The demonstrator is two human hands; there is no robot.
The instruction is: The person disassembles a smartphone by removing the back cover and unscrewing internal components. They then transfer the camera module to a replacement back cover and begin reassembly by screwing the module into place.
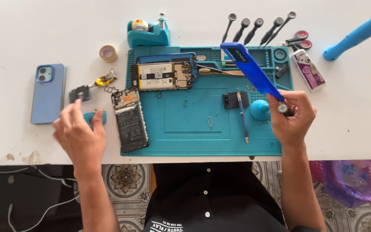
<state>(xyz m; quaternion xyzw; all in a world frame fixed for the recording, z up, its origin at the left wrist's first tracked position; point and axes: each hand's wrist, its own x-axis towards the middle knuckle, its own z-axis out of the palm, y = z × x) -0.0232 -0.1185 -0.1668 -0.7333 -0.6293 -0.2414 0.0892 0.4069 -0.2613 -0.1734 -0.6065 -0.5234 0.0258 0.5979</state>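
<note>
While I am watching through the head camera, my right hand [290, 118] is closing its grip around the lower end of a long, flat, bright blue plastic phone back cover [250, 71], along with what looks like a small silver-capped cylinder [282, 108] pinched between the fingers. The cover is sticking up and away over the teal rubber repair mat [194, 129], tilted, with only its bottom edge held. Holding two things in one grip is risking a slip; if the fingers are shifting, the cover could be dropping onto the round teal suction cup [259, 109] or the blue-handled screwdriver [242, 116] lying just beside it.

My left hand [80, 135] is hovering open and holding nothing, fingers spread, over the white counter [22, 34] just beside a small teal oval pad [95, 117]. It is sitting close to the opened dark phone body with its exposed battery [129, 124], which is overhanging the mat's left edge; a careless sweep could be nudging it, or scattering the small grey metal part [79, 93] and yellow flex piece [104, 79] nearby.

A second opened phone with a bare circuit board [163, 76] is lying at the top of the mat, under the cover's possible fall line, and tiny loose screws on the mat could be rolling off.
</note>
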